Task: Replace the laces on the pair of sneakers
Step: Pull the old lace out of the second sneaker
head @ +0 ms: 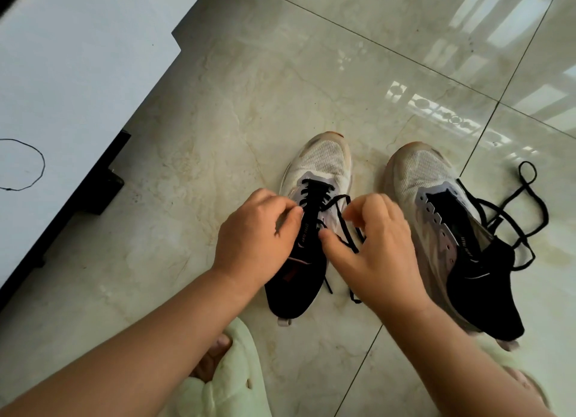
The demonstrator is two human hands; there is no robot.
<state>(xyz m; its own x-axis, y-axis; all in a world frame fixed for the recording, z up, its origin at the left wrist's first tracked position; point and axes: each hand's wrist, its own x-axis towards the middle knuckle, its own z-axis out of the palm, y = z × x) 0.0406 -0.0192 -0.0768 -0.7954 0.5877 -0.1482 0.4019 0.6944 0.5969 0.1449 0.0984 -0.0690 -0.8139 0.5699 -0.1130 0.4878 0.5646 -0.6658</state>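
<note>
Two white-and-black sneakers stand side by side on the tiled floor, toes pointing away from me. The left sneaker (pixel 324 164) has a black lace (pixel 314 187) threaded through its front eyelets. My left hand (pixel 255 239) grips the shoe's left eyelet edge, fingers curled at the lace. My right hand (pixel 377 245) pinches a strand of that lace above the tongue, and its loose ends trail below my palm. The right sneaker (pixel 436 198) has bare eyelets. A loose black lace (pixel 526 204) lies tangled beside and over its collar.
A white cabinet or wall panel (pixel 62 89) with a dark base fills the left side; a thin black cord loop (pixel 28 164) lies on it. Pale green slippers (pixel 224 379) on my feet show at the bottom. Glossy marble floor tiles (pixel 343 73) spread beyond the shoes.
</note>
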